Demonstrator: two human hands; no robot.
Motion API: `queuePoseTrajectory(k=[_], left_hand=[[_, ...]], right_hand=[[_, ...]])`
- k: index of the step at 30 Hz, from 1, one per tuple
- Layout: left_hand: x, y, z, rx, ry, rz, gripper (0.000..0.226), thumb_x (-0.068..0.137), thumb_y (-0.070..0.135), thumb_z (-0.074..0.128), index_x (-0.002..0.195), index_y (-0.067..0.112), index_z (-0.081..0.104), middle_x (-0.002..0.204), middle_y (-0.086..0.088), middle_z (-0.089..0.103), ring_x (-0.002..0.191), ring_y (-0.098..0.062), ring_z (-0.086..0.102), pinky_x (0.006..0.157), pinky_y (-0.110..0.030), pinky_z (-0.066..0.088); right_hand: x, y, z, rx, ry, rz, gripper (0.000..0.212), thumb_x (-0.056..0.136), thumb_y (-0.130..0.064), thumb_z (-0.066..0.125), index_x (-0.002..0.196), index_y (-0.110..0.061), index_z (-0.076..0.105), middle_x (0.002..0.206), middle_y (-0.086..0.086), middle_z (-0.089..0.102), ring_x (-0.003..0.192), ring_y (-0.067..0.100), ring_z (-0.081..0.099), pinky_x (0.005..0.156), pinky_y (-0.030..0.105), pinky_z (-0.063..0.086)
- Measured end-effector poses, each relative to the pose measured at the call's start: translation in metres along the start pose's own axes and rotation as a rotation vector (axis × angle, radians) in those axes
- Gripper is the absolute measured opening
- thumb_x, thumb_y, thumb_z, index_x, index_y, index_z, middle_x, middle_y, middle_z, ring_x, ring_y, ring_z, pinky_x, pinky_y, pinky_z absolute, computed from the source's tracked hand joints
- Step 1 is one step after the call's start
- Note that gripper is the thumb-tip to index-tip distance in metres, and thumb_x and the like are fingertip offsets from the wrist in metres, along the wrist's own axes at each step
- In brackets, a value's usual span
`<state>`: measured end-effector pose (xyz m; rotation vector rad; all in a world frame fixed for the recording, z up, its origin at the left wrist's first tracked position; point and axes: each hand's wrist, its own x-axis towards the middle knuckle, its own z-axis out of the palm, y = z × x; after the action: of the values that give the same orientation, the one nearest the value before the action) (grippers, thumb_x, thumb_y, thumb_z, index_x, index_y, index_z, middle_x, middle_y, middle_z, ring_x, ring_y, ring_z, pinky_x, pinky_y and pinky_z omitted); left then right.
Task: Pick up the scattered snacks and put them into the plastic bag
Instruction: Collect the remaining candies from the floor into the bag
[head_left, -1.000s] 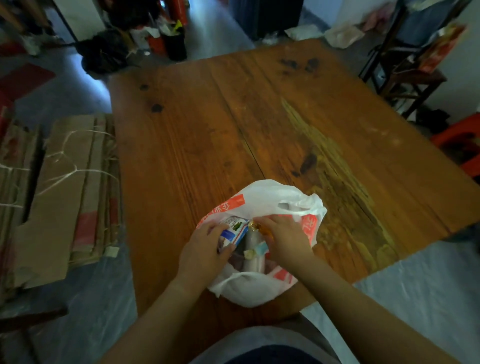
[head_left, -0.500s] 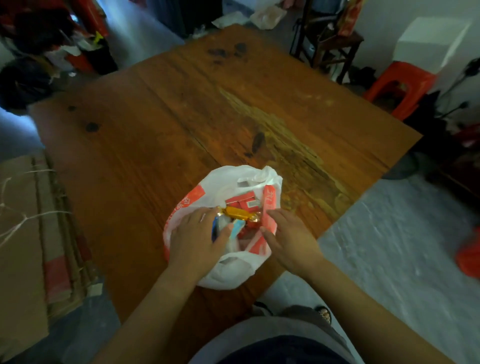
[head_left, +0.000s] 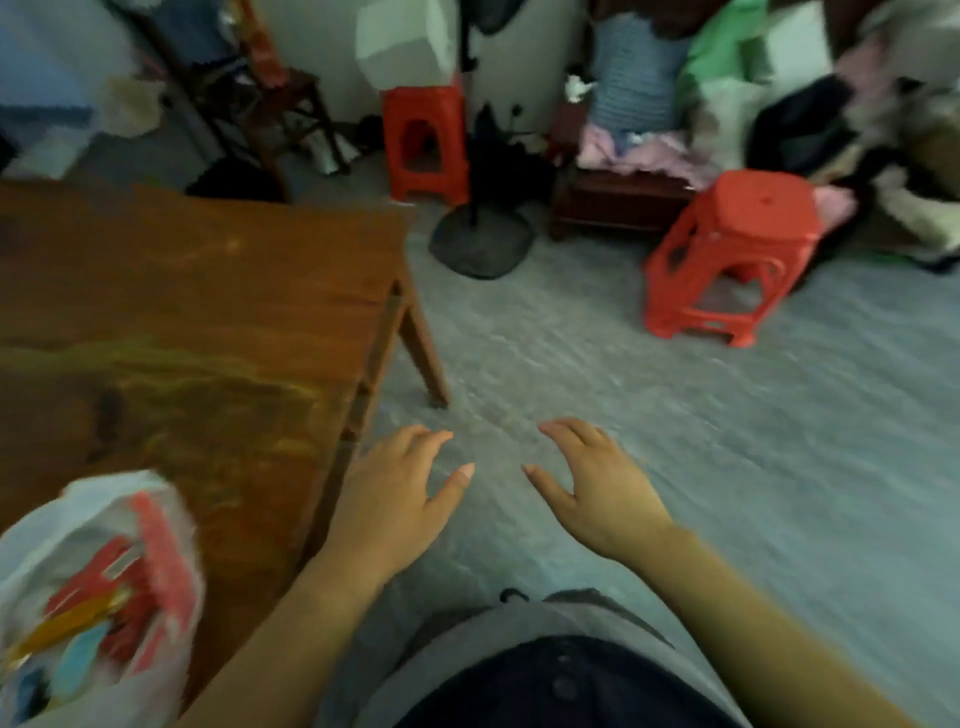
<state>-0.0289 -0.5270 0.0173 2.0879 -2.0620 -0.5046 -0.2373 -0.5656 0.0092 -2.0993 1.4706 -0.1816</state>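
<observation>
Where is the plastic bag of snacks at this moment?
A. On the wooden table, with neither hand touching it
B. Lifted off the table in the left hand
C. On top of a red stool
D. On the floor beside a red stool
A: the plastic bag sits on the wooden table at lower left, while the left hand and right hand are open over the floor, holding nothing.

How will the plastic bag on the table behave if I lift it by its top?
The plastic bag looks thin and crumpled, so it will probably sag rather than hold shape. Its mouth seems open with snacks showing, so some could slip out if tilted. The snacks look small, so it is likely light.
</observation>
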Motion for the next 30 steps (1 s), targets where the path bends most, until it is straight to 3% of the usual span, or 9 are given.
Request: queuePoseTrajectory(k=[6, 11, 22, 30], left_hand=[[0.110, 0.167, 0.055, 0.076, -0.093, 0.329, 0.073, 0.077, 0.066, 0.022, 0.122, 0.020, 0.057, 0.125, -0.003, 0.058, 0.114, -0.025, 0.056, 0.093, -0.036, 0.045], [0.172, 0.292, 0.083, 0.112, -0.169, 0.571, 0.078, 0.073, 0.068, 0.017, 0.126, 0.024, 0.053, 0.126, -0.001, 0.055, 0.116, -0.023, 0.053, 0.095, -0.039, 0.044], [0.316, 0.432, 0.117, 0.140, -0.230, 0.781, 0.074, 0.072, 0.067, 0.018, 0.123, 0.027, 0.054, 0.124, 0.005, 0.057, 0.114, -0.018, 0.053, 0.093, -0.034, 0.042], [0.437, 0.596, 0.156, 0.181, -0.294, 1.060, 0.066, 0.076, 0.063, 0.025, 0.118, 0.025, 0.057, 0.119, 0.003, 0.061, 0.109, -0.020, 0.057, 0.087, -0.036, 0.046]], right_hand=[[-0.052, 0.151, -0.086, 0.039, 0.253, 0.341, 0.057, 0.090, -0.053, 0.037, 0.137, -0.020, 0.035, 0.143, -0.001, 0.039, 0.130, 0.019, 0.035, 0.105, 0.032, 0.032], [-0.095, 0.235, -0.134, 0.094, 0.435, 0.607, 0.056, 0.089, -0.052, 0.040, 0.133, -0.019, 0.041, 0.138, 0.001, 0.044, 0.126, 0.020, 0.040, 0.103, 0.033, 0.034], [-0.031, 0.357, -0.213, 0.199, 0.582, 0.728, 0.052, 0.089, -0.051, 0.041, 0.132, -0.020, 0.041, 0.137, -0.001, 0.043, 0.124, 0.019, 0.041, 0.101, 0.030, 0.034], [-0.021, 0.472, -0.303, 0.245, 0.757, 0.982, 0.052, 0.089, -0.051, 0.040, 0.131, -0.020, 0.042, 0.138, -0.004, 0.042, 0.127, 0.016, 0.038, 0.101, 0.029, 0.035]])
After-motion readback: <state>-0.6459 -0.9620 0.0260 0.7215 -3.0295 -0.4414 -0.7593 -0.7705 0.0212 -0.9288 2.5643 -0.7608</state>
